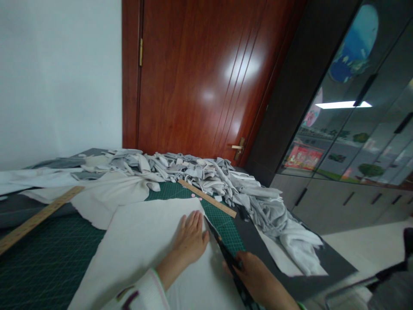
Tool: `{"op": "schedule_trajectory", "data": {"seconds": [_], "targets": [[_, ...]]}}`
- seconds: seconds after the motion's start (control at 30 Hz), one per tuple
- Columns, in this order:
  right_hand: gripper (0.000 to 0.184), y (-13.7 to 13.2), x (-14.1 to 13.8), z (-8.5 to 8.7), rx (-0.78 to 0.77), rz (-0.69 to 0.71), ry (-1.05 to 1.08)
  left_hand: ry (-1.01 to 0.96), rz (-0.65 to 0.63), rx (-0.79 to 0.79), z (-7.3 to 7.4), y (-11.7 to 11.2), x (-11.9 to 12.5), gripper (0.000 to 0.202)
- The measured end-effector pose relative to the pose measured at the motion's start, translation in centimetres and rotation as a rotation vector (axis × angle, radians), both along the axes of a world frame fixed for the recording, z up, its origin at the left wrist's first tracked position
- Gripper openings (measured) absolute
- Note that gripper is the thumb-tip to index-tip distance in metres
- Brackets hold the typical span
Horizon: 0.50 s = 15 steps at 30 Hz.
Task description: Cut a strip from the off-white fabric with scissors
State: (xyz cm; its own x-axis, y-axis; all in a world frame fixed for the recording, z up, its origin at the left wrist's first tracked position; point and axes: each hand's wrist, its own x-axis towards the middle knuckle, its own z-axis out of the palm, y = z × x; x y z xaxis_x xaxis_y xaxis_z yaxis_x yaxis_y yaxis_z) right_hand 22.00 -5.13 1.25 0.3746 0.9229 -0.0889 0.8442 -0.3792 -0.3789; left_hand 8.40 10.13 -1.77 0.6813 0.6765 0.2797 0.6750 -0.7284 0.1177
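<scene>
White sleeve (148,292) nearest, leading to left hand (192,241): palm down, fingers extended and close together, thumb a bit apart, pressing on white cloth (138,237). Cloth lies flat under these fingers, spreading left and running out of view toward the wearer; its right edge passes just right of the fingertips. Right hand (253,275), right of and nearer than the left, has fingers curled round handles of black scissors (228,255). Blades point away, tip at cloth's right edge, just beside left fingertips; cannot tell if blades are parted.

Beyond left fingertips: cloth's far edge, then green mat (227,230), also bare right of the blades, some open room there. Short ruler (209,199) lies ahead and right of fingertips, near but apart. Scrap heap (196,172) blocks space farther ahead, curving right. Long ruler (40,219) well left of the fingers, its far end over a cream piece (109,198). Dark surface (335,260) shows bare at far right, up to its edge.
</scene>
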Motion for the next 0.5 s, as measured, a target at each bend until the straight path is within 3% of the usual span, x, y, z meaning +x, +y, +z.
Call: {"op": "schedule_trajectory", "data": {"seconds": [0.13, 0.5], "targets": [[0.034, -0.3, 0.0, -0.4, -0.010, 0.001, 0.008, -0.003, -0.001, -0.006, 0.1, 0.0, 0.0, 0.059], [0.035, 0.3, -1.1, 0.9, -0.001, -0.008, 0.000, 0.014, -0.004, -0.011, 0.4, -0.2, -0.1, 0.061]]}}
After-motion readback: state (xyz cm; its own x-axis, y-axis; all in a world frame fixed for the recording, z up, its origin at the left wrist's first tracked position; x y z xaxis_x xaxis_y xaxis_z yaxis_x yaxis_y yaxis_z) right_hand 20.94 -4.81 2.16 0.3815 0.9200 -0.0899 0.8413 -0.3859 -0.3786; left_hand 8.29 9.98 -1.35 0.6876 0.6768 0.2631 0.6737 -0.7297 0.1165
